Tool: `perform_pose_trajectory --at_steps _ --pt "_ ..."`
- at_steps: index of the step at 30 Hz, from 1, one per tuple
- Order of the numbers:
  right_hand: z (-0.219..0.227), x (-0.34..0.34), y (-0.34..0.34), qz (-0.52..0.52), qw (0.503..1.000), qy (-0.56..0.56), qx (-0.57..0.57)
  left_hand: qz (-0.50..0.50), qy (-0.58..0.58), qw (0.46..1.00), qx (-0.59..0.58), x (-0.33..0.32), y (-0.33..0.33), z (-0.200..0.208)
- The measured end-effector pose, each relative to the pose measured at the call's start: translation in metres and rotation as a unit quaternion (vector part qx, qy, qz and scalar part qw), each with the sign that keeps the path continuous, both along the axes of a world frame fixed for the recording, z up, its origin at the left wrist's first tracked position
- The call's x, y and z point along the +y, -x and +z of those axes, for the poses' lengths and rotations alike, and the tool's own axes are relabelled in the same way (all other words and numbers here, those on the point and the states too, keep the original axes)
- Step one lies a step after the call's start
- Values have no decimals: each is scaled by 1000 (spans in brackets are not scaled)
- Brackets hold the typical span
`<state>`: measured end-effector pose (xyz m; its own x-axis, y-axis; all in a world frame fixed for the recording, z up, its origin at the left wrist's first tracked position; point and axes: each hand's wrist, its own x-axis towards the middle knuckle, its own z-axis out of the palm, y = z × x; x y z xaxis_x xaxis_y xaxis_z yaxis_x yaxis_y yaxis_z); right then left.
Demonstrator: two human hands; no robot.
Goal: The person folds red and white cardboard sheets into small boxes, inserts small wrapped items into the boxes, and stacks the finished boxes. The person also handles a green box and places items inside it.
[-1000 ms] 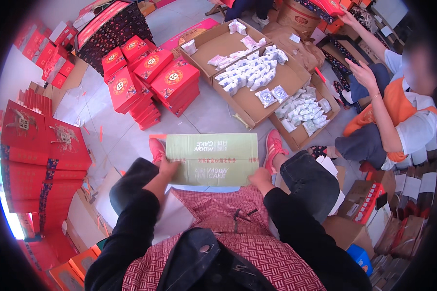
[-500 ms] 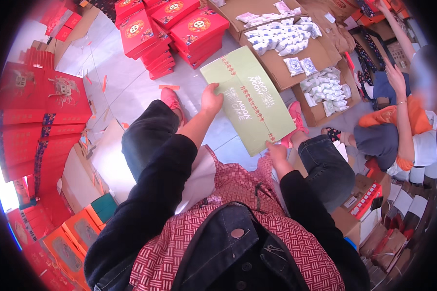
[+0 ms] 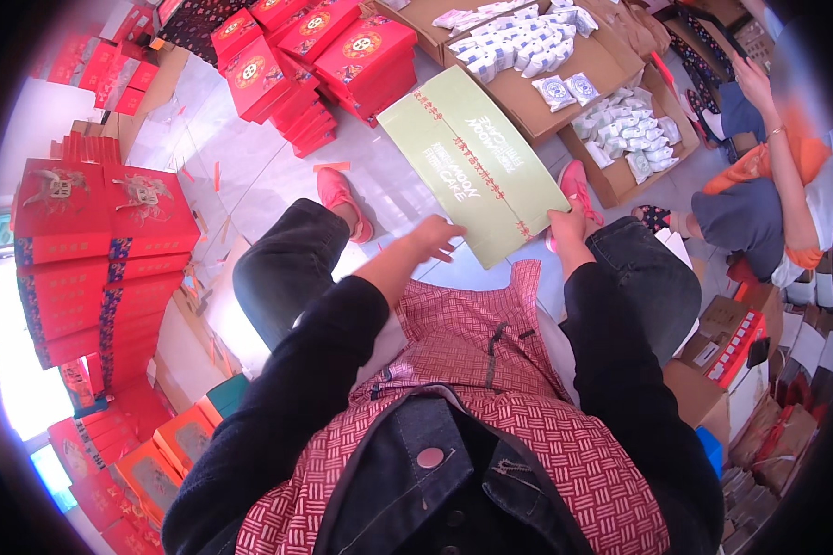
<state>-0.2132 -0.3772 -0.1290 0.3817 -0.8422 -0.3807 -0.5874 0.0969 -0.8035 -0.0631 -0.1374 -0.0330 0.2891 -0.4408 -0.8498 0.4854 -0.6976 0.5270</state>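
A flat pale green carton (image 3: 472,159) with red printed bands is held out in front of me, tilted on a diagonal above my knees. My right hand (image 3: 567,225) grips its near right corner. My left hand (image 3: 432,238) hovers just below the carton's near edge with fingers spread, and I cannot tell if it touches. I sit with both knees up and pink shoes (image 3: 343,199) on the pale floor.
Red gift boxes (image 3: 344,54) are stacked ahead, and a taller red stack (image 3: 102,259) stands at my left. Open cardboard trays (image 3: 565,69) hold several small white packets. Another person (image 3: 759,199) sits at the right, reaching forward. More cartons (image 3: 727,338) crowd the right side.
My left hand has come off the green carton's far edge and dropped to its near edge. The right hand keeps its grip. The view has tilted further down.
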Motion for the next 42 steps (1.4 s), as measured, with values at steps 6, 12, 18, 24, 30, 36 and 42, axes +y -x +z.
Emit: perform_pose_trajectory --at_steps 6,12,18,24,30,36,42 --pt "63 47 5 126 981 23 144 190 -37 981 -24 19 94 -47" --pt "64 43 2 225 964 51 135 185 -94 976 -66 38 73 -41" --pt "107 24 -3 263 946 143 126 134 -74 969 -192 31 70 0" --pt "192 27 -6 246 941 220 76 82 -36 942 -323 35 58 81" --pt "248 23 -34 255 927 273 33 64 -1 918 -390 33 6 140" --pt "232 -14 -99 279 906 316 -36 79 13 910 -408 15 -63 145" --pt "224 -26 -152 253 932 250 -62 105 21 915 -389 -8 -97 170"
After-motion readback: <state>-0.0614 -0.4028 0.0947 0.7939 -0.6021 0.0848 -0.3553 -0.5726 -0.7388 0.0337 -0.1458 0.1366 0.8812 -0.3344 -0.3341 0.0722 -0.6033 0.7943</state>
